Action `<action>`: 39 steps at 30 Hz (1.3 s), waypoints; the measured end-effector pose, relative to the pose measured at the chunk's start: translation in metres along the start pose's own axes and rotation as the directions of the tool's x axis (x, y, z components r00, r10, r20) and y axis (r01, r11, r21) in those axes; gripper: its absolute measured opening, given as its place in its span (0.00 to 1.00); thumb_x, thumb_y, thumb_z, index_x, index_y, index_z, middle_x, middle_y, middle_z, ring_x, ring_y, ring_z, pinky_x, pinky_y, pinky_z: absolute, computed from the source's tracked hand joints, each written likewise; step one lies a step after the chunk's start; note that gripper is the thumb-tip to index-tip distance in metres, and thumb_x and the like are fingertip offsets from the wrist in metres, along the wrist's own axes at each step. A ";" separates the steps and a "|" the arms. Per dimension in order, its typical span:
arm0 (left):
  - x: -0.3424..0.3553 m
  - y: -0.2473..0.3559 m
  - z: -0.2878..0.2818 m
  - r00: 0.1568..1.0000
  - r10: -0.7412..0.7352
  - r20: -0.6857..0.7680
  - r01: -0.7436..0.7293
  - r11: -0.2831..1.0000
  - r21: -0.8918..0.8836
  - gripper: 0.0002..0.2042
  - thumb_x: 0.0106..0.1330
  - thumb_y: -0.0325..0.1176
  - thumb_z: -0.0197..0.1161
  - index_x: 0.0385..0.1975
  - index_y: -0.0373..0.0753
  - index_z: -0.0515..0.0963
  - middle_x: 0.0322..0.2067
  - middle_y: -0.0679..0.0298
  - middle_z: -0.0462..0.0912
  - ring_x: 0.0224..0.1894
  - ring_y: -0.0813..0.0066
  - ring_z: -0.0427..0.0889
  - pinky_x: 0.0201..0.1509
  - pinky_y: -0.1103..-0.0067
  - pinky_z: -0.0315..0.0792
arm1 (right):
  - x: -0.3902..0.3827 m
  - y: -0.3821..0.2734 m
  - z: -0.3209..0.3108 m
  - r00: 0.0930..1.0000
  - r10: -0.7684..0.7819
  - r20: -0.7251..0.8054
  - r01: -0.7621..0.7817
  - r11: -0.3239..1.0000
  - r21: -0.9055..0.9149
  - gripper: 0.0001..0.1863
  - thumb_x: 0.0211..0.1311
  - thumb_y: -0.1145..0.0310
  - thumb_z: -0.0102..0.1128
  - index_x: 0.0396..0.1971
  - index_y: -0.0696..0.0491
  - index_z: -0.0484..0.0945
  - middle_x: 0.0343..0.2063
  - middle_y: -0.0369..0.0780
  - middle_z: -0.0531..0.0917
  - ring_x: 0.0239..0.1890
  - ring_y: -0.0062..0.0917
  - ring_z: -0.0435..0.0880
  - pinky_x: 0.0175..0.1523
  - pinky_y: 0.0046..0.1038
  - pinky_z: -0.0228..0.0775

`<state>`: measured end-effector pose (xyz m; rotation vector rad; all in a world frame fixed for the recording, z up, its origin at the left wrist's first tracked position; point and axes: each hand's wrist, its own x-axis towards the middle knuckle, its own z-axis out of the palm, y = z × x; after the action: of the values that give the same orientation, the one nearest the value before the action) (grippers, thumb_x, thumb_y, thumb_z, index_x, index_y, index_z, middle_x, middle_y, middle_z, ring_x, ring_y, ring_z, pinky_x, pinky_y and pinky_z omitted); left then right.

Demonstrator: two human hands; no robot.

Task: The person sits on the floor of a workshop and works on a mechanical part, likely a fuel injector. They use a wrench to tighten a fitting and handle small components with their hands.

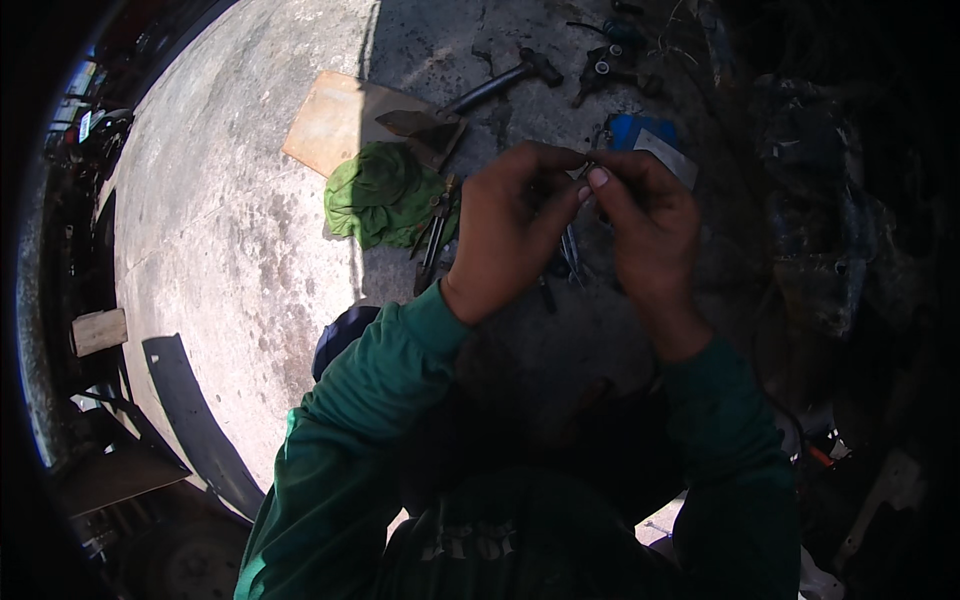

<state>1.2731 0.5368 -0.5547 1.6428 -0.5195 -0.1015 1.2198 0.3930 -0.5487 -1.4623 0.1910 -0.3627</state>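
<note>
My left hand (515, 220) and my right hand (655, 215) meet fingertip to fingertip above the shaded floor. Thumbs and index fingers of both are pinched together on a small dark piece (588, 170), too small and shaded to name. Just left of my left hand lies a crumpled green cloth (385, 195), with dark-handled pliers (435, 230) at its right edge. Below the fingers, slim metal tools (571, 255) rest on the floor, partly hidden by my hands. A blue item with a pale card-like piece (660, 150) lies behind my right hand.
Beyond the cloth are a sheet of cardboard (325, 115) and a hammer (505, 82). A dark power-tool-like object (610, 70) lies at the far right of it. A wooden block (99, 332) sits at the left. Sunlit concrete floor (235, 190) stretches on the left, shade on the right.
</note>
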 end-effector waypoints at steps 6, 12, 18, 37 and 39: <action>0.006 0.004 -0.009 0.967 -0.226 0.120 0.250 0.937 -0.245 0.07 0.66 0.26 0.69 0.40 0.30 0.82 0.31 0.60 0.87 0.28 0.80 0.84 0.31 0.83 0.77 | 0.002 0.006 -0.004 0.998 -0.058 0.019 0.060 0.994 -0.095 0.06 0.68 0.76 0.63 0.42 0.60 0.83 0.37 0.36 0.84 0.41 0.17 0.82 0.47 0.21 0.74; 0.007 0.000 -0.009 0.930 -0.305 0.207 0.367 0.812 -0.454 0.09 0.66 0.26 0.70 0.41 0.28 0.81 0.33 0.58 0.87 0.27 0.78 0.84 0.29 0.82 0.79 | 0.001 0.005 -0.005 0.995 -0.086 0.048 0.090 0.992 -0.092 0.06 0.69 0.75 0.61 0.42 0.60 0.82 0.37 0.36 0.82 0.41 0.17 0.81 0.46 0.21 0.73; 0.002 -0.005 -0.006 0.903 -0.374 0.210 0.426 0.729 -0.536 0.13 0.66 0.25 0.69 0.47 0.29 0.78 0.35 0.58 0.85 0.27 0.77 0.83 0.29 0.81 0.78 | -0.003 0.007 0.004 0.992 -0.123 0.022 0.124 0.987 -0.100 0.07 0.71 0.73 0.59 0.43 0.60 0.81 0.37 0.36 0.81 0.38 0.16 0.80 0.45 0.20 0.73; 0.007 0.000 -0.016 0.930 -0.304 0.206 0.367 0.776 -0.513 0.10 0.66 0.25 0.69 0.43 0.27 0.80 0.33 0.57 0.86 0.30 0.77 0.85 0.33 0.82 0.79 | 0.002 0.007 -0.005 0.984 -0.150 0.100 0.159 0.983 -0.092 0.10 0.70 0.75 0.59 0.48 0.61 0.82 0.40 0.39 0.84 0.43 0.21 0.83 0.49 0.22 0.75; 0.009 0.006 -0.021 0.944 -0.257 0.208 0.324 0.845 -0.426 0.09 0.65 0.24 0.69 0.42 0.28 0.80 0.32 0.58 0.86 0.29 0.77 0.85 0.33 0.81 0.79 | 0.003 0.001 -0.012 0.987 -0.066 0.145 0.069 0.997 -0.018 0.11 0.70 0.75 0.60 0.48 0.61 0.82 0.41 0.39 0.85 0.42 0.21 0.84 0.48 0.22 0.77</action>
<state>1.2867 0.5522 -0.5433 1.2413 -0.3157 -0.5353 1.2189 0.3802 -0.5506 -1.5137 0.0293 -0.3091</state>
